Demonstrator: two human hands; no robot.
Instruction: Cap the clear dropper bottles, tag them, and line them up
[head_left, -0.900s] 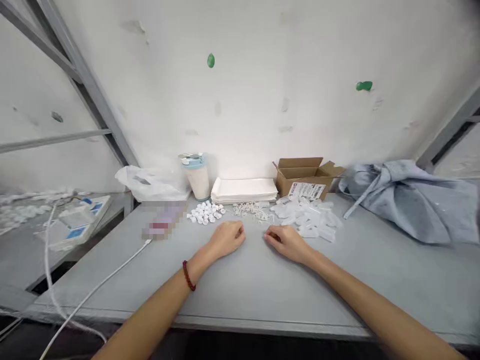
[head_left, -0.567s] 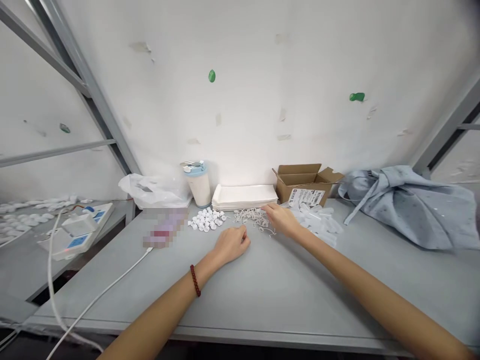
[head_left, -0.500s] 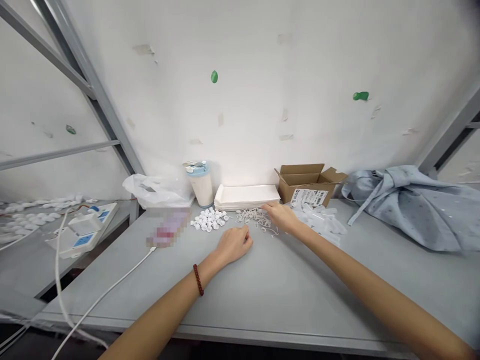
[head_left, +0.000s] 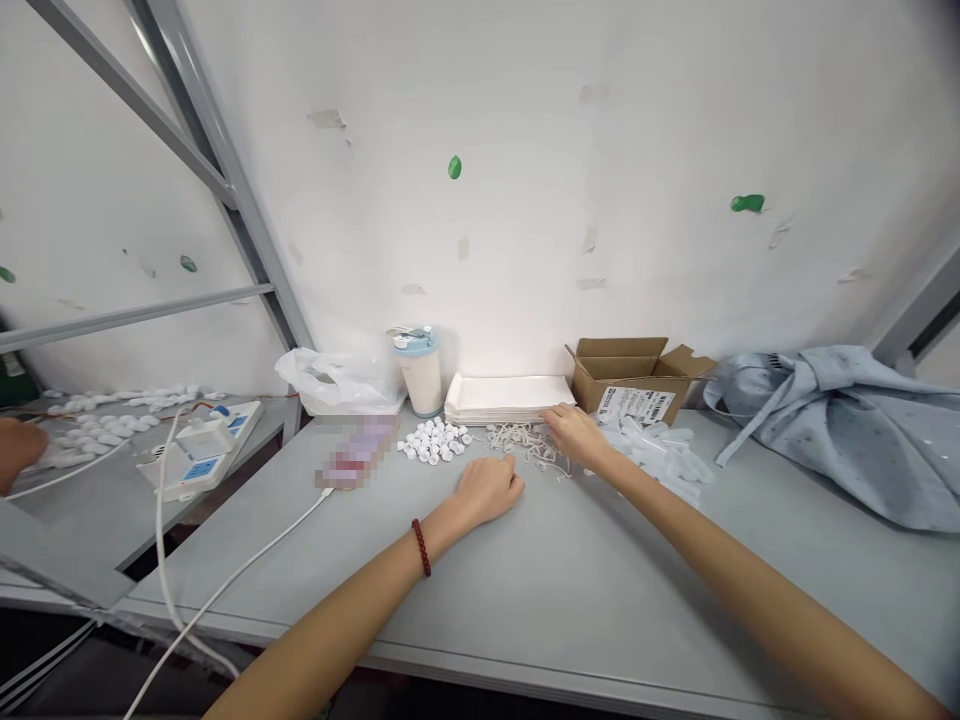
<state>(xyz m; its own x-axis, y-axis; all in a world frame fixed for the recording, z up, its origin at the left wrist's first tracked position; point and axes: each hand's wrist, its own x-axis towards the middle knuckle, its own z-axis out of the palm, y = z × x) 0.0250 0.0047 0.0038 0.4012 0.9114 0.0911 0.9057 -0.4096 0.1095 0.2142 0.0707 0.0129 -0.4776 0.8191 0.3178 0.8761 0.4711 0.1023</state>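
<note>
My left hand (head_left: 489,489) rests on the grey table (head_left: 570,590), its fingers curled closed; whether anything is inside is hidden. My right hand (head_left: 577,436) is at the right edge of a pile of thin whitish cords (head_left: 517,438), fingers bent together, and what they grip is too small to make out. Left of the cords lies a cluster of small white round caps (head_left: 433,441). Behind the cords sits a stack of white sheets (head_left: 510,395). Clear plastic pieces (head_left: 664,455) lie to the right of my right hand.
An open cardboard box (head_left: 630,372), a blue-lidded cup (head_left: 421,375) and a plastic bag (head_left: 337,385) line the back. Grey-blue cloth (head_left: 847,430) lies right. A blurred phone-like item (head_left: 358,452) has a white cable. On the left table are a power strip (head_left: 202,455) and another person's hand (head_left: 21,452).
The view has shifted left, so the scene sits further right. Another person's hand has appeared at the left edge. My hands have hardly moved relative to the table.
</note>
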